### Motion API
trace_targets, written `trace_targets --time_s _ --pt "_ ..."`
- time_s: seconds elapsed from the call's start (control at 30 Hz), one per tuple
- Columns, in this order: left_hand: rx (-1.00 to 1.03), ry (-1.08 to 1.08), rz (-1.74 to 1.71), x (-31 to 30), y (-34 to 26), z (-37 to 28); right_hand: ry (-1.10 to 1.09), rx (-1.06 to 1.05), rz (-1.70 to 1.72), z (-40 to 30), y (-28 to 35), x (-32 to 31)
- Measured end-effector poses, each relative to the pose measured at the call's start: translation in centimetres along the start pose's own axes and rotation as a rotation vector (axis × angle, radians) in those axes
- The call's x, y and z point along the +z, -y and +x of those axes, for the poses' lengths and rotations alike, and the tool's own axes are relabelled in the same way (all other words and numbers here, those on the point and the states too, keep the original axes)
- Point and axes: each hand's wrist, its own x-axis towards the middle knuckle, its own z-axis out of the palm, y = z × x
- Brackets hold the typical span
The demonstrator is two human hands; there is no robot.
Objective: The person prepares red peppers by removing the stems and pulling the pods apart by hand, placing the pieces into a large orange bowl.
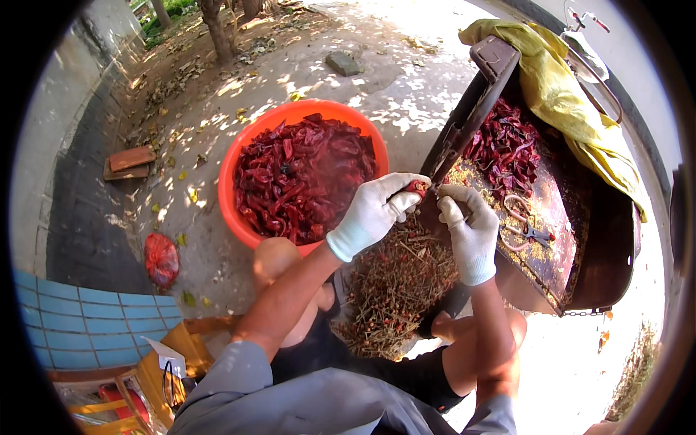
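Note:
My left hand (380, 209), in a white knit glove, grips a dried red chili pepper (417, 187) by its body. Close beside it is my right hand (466, 223), gloved alike, its thumb and fingertips pinched near the pepper's end; whether a stem is between them is too small to tell. An orange plastic basin (224, 190) full of dark red dried peppers (304, 174) stands in front of me to the left. Below my hands lies a heap of stems (402, 283). On a seed-strewn metal surface at the right are more peppers (505, 147) and scissors (530, 231).
A brown metal cart (603, 283) with a yellow woven sack (571, 92) over its edge is on the right. At left lie bricks (130, 160) and a red plastic bag (161, 260). A stone (342, 63) and tree trunks (216, 30) are farther off.

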Motion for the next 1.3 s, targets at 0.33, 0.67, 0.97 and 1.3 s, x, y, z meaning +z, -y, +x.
trace_targets --time_s 0.33,0.67,0.97,1.3 --pt "0.372 -0.106 0.586 0.0 0.9 -0.1 -0.092 -0.444 -0.431 -0.5 1.0 2.0" --pt "0.519 -0.139 1.050 -0.2 1.0 -0.4 0.054 -0.197 -0.389 0.1 0.4 2.3" --pt "0.527 -0.040 1.252 -1.2 2.3 -0.4 0.219 -0.007 -0.204 0.7 -2.0 2.5" --pt "0.396 -0.119 0.912 -1.8 1.8 -0.5 0.059 0.067 -0.030 0.0 -1.3 2.8"
